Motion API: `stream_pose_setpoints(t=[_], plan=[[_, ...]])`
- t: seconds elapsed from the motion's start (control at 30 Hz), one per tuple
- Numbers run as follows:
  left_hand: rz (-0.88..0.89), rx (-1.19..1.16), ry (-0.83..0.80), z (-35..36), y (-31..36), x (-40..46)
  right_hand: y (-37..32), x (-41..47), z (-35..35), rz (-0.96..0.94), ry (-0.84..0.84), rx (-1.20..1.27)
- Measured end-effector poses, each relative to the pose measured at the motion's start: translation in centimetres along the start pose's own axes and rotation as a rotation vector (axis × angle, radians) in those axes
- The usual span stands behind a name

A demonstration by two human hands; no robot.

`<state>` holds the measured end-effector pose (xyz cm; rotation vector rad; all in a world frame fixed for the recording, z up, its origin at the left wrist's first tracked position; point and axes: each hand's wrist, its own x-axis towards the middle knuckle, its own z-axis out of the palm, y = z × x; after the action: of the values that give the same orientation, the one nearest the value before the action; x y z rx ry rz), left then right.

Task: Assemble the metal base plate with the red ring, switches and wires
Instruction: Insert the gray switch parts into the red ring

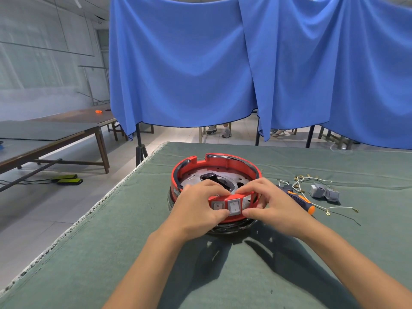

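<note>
While the red ring (pixel 215 172) is already sitting over the metal base plate (pixel 194 180) mid-table, left hand (pixel 196 204) and right hand (pixel 272 202) are pinching its switches (pixel 234 207); wires (pixel 301 182) are lying unattached nearby.

bright even light, soft forearm shadows on the cloth, wide-angle edge bending.

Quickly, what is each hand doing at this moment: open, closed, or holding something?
Left hand: grips the red ring beside the switches.
Right hand: pinches the red ring at the switches.
</note>
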<state>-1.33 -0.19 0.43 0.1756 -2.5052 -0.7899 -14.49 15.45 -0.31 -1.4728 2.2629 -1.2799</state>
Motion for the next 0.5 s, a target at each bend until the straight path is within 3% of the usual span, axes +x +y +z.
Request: stream_pose_setpoints(t=[0.5], plan=[[-0.041,0.057,0.048,0.70,-0.05,0.04,-0.31,-0.14,0.97,-0.013,0.153,-0.148]])
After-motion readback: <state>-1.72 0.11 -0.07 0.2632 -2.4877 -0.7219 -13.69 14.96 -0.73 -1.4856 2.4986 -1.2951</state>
